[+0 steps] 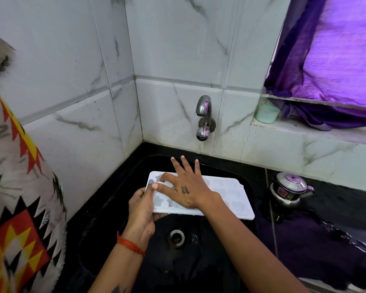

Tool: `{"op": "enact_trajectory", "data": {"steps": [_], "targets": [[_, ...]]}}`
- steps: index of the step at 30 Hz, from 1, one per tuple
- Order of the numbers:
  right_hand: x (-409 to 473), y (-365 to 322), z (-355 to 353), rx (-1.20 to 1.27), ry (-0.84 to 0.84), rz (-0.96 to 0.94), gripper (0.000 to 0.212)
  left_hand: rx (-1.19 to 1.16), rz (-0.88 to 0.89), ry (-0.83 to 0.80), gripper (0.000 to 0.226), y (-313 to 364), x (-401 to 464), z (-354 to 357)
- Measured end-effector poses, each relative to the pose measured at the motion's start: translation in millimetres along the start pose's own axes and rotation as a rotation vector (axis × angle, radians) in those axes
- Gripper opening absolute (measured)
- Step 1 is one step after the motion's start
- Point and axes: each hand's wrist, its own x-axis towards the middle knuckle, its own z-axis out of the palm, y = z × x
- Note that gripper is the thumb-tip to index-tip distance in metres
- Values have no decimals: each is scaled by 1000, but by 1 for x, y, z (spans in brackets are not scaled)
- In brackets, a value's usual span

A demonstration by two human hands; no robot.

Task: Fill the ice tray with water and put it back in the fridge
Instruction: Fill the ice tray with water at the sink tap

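A white ice tray [232, 199] with star and heart shaped moulds is held level over the black sink [106, 210]. My left hand [141, 210] grips its left end, thumb on top of the rim. My right hand [185, 186] lies flat across the tray's left half, fingers spread and straight, fingertips reaching past the far edge. A steel tap [204, 117] sticks out of the tiled wall above the tray; no water runs from it. The moulds under my right hand are hidden.
The sink drain [176, 237] lies below the tray. A small steel pressure cooker [288, 192] stands on the wet black counter at right. A pale green cup [267, 114] sits on the window ledge beside a purple curtain [336, 60]. A patterned cloth [15, 197] hangs at left.
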Motion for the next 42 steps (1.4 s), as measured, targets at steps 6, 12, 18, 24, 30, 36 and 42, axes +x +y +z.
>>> {"op": "enact_trajectory", "data": {"steps": [6, 12, 18, 24, 30, 36, 42], "targets": [[1, -1, 1, 45, -23, -9, 55, 0, 3, -7, 23, 1, 0, 0], [1, 0, 1, 60, -26, -16, 55, 3, 4, -4, 24, 1, 1, -1], [-1, 3, 3, 103, 9, -33, 50, -4, 3, 4, 23, 0, 2, -3], [-14, 22, -3, 172, 155, -49, 48, -11, 2, 17, 21, 1, 7, -8], [-36, 51, -10, 161, 408, 6, 67, -25, 6, 45, 21, 5, 14, -12], [-54, 81, 2, 136, 654, 87, 56, -29, 1, 50, 21, 7, 20, -20], [-66, 94, 17, 101, 622, 161, 59, -42, 5, 64, 20, 8, 20, -25]]}}
